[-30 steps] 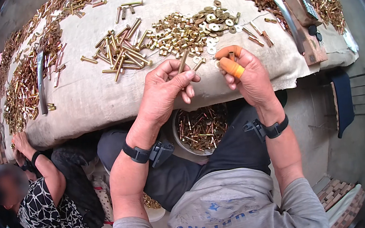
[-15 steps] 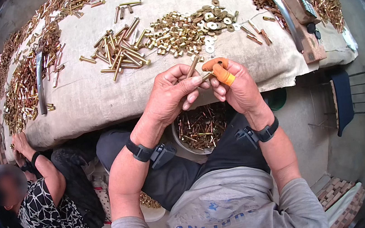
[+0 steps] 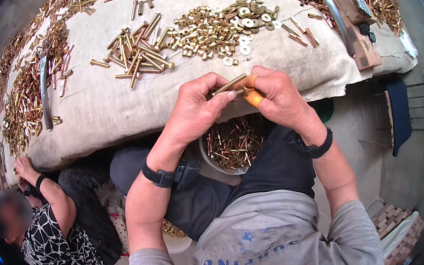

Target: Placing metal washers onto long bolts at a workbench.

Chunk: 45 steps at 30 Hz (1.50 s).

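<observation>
Over the cloth-covered table's front edge, my left hand is closed round a brass-coloured metal sleeve. A second thin metal piece lies below it, its far end near my right fingers; whether it is a bolt I cannot make out. My right hand wears orange finger covers and pinches at the far ends of these pieces, with its fingertips partly hidden. Just beyond my hands lie loose bolts, a heap of brass nuts and flat washers. A few washers sit closest to my fingers.
Between my knees stands a tub full of metal fasteners. More fasteners are heaped at the table's left, by a metal strip. Wooden blocks line the right. A co-worker sits at left; a chair stands right.
The sleeve in my left hand has tipped from steep to nearly level, pointing right. My right hand has turned over, its fingers now at the pieces' ends.
</observation>
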Available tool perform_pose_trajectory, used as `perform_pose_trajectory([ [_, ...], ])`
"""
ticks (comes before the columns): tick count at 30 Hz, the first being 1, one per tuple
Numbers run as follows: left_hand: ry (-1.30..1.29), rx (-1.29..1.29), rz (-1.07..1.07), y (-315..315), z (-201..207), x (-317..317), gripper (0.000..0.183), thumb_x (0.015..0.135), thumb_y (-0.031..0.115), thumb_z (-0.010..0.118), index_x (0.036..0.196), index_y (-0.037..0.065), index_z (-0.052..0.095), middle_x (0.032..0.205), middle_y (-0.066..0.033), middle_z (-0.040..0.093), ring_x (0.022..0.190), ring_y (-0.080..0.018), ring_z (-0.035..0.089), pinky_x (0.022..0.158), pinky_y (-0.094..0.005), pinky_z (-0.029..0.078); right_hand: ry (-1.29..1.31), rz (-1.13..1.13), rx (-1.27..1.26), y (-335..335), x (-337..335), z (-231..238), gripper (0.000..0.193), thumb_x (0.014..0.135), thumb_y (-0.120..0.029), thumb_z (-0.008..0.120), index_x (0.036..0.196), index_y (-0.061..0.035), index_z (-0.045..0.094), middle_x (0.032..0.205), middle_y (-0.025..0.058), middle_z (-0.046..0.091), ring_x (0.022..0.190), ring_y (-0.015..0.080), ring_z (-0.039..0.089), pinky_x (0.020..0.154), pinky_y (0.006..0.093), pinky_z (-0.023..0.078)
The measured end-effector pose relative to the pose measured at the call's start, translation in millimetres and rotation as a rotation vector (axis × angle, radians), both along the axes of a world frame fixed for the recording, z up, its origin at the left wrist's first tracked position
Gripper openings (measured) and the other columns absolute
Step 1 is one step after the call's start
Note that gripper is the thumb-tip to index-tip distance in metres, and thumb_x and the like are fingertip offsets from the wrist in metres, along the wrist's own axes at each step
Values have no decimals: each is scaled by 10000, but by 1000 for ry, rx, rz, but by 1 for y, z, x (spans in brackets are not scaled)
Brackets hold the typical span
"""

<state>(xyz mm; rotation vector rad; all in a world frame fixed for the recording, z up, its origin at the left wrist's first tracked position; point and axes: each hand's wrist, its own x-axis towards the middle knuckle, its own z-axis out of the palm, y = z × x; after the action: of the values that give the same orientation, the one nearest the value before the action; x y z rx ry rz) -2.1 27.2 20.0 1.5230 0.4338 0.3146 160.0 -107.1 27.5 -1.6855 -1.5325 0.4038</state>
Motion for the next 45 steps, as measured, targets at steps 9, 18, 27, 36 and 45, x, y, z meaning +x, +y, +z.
perform_pose_trajectory([
  [9, -82, -161, 90, 11, 6, -2, 141, 982, 138, 591, 1024, 5, 614, 876, -90, 691, 710, -126, 652, 663, -236, 540, 454, -109, -60, 3, 9, 8, 248, 907, -32, 596, 1154, -15, 612, 943, 88, 673, 822, 115, 644, 727, 279, 542],
  [18, -452, -598, 148, 6, 5, 11, 168, 1023, 170, 512, 1036, 7, 552, 1226, -241, 602, 1133, -295, 629, 966, -395, 529, 1027, -11, -52, 13, -15, -7, 179, 976, -78, 570, 1133, 2, 592, 896, 77, 635, 749, 117, 624, 675, 257, 540],
  [27, -154, -408, 18, 4, 1, 1, 342, 1028, 194, 506, 1276, -41, 517, 1158, -181, 624, 876, -219, 687, 726, -293, 596, 846, -102, 19, 5, -6, -10, 156, 956, -84, 608, 1093, -11, 627, 843, 7, 621, 701, 61, 570, 650, 216, 493],
  [36, -66, -290, 120, 4, 5, -4, 264, 996, 175, 573, 1177, -8, 632, 673, 33, 501, 492, -24, 384, 435, -174, 277, 352, -237, 13, 20, 8, -4, 140, 931, -111, 644, 1045, -31, 663, 799, 9, 615, 682, 66, 558, 615, 237, 471],
  [45, -23, -143, 137, 1, 5, -4, 226, 969, 200, 631, 1071, -1, 652, 648, 47, 503, 488, -22, 404, 434, -192, 291, -209, -262, 155, 35, 11, -20, 109, 808, -46, 690, 905, -42, 639, 810, 130, 601, 694, 318, 621, 614, 395, 506],
])
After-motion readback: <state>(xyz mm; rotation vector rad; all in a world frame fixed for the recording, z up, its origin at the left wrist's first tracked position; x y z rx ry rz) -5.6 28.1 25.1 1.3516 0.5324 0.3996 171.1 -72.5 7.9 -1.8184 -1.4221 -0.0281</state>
